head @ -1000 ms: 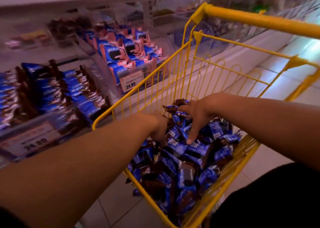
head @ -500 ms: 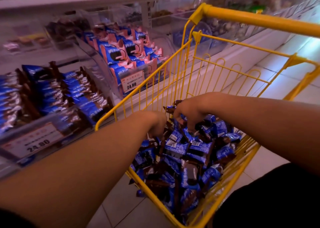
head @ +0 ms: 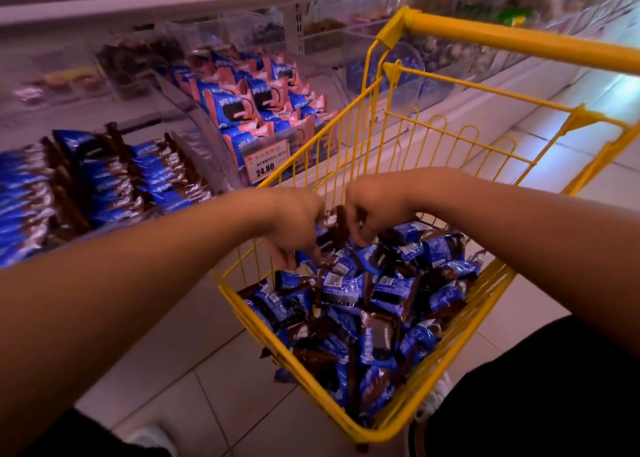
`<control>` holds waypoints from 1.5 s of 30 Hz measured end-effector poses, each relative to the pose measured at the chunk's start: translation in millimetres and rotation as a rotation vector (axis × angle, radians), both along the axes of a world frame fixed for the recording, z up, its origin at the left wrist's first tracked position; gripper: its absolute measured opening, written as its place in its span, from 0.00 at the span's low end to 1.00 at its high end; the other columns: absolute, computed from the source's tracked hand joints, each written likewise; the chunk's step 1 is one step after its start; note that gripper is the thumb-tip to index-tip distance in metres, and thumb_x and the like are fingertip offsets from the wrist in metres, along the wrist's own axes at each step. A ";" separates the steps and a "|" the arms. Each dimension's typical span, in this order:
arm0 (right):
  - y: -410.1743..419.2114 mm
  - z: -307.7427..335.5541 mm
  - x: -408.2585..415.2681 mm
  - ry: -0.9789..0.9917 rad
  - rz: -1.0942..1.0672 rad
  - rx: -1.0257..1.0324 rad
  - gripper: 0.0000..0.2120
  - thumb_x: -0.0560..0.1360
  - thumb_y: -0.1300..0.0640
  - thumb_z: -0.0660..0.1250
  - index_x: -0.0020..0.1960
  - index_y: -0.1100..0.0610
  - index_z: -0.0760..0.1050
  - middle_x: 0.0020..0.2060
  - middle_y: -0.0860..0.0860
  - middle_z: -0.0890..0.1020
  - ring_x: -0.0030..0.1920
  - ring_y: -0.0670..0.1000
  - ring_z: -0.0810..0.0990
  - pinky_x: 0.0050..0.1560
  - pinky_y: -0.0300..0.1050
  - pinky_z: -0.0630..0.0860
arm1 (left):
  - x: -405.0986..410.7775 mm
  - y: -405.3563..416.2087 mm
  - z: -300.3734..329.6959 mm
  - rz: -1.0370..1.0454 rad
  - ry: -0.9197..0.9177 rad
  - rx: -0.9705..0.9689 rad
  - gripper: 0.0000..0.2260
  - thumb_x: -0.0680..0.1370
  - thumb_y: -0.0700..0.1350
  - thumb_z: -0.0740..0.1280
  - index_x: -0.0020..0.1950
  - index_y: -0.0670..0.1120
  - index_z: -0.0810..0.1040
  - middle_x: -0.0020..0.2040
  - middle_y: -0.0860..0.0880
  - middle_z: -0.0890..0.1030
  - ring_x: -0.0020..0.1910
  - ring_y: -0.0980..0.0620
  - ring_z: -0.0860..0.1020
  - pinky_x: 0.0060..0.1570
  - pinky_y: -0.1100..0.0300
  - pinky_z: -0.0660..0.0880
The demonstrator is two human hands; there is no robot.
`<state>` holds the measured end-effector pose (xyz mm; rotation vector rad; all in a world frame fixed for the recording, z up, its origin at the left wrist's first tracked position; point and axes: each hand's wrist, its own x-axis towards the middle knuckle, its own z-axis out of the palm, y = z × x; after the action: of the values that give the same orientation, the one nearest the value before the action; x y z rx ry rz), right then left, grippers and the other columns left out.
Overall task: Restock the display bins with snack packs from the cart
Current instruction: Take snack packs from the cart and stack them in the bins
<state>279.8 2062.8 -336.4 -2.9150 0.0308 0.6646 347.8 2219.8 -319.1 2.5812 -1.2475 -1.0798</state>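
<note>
A yellow wire cart (head: 349, 425) holds a heap of several blue-and-brown snack packs (head: 377, 304). Both my hands are over the far end of the heap, close together. My left hand (head: 294, 224) has its fingers curled down round snack packs at the cart's left side. My right hand (head: 367, 214) curls its fingers round the top of some packs, lifted a little above the heap. Between the two hands a brown pack end sticks up. To the left, a clear display bin (head: 104, 179) holds rows of the same blue-and-brown packs.
A second bin (head: 263, 110) of blue-and-pink packs with a 24.80 price tag (head: 265, 163) stands behind the cart's left wall. More clear bins line the shelf to the right. The cart's yellow handle (head: 519, 40) crosses the top right. Tiled floor lies below.
My right hand went from lying flat on the heap to curling round packs and rising. My left hand came up out of the heap. Both hands drew closer together.
</note>
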 end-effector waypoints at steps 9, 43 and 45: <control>22.4 -20.6 -1.3 0.246 0.024 -0.216 0.30 0.71 0.53 0.77 0.70 0.50 0.71 0.64 0.52 0.76 0.58 0.55 0.75 0.50 0.46 0.70 | 8.1 79.3 14.7 0.387 0.640 -0.436 0.09 0.80 0.48 0.67 0.60 0.50 0.78 0.55 0.44 0.84 0.44 0.41 0.86 0.36 0.56 0.82; 85.4 62.2 -9.8 -0.944 0.056 0.442 0.05 0.72 0.64 0.75 0.48 0.60 0.83 0.47 0.51 0.82 0.51 0.48 0.80 0.56 0.43 0.75 | 15.2 92.8 15.8 0.480 1.474 -0.549 0.32 0.78 0.68 0.58 0.69 0.44 0.74 0.51 0.36 0.80 0.41 0.44 0.81 0.42 0.53 0.81; 88.4 57.6 -8.1 -0.991 0.040 0.479 0.06 0.72 0.66 0.74 0.48 0.61 0.81 0.47 0.50 0.82 0.50 0.46 0.80 0.56 0.39 0.74 | 14.4 95.6 15.8 0.486 1.510 -0.613 0.27 0.79 0.64 0.60 0.67 0.45 0.75 0.51 0.37 0.79 0.43 0.44 0.81 0.44 0.52 0.80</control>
<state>271.7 2151.2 -278.8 -2.4476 -0.2564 -0.7089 362.2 2315.4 -303.4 0.9208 -0.3639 -1.5655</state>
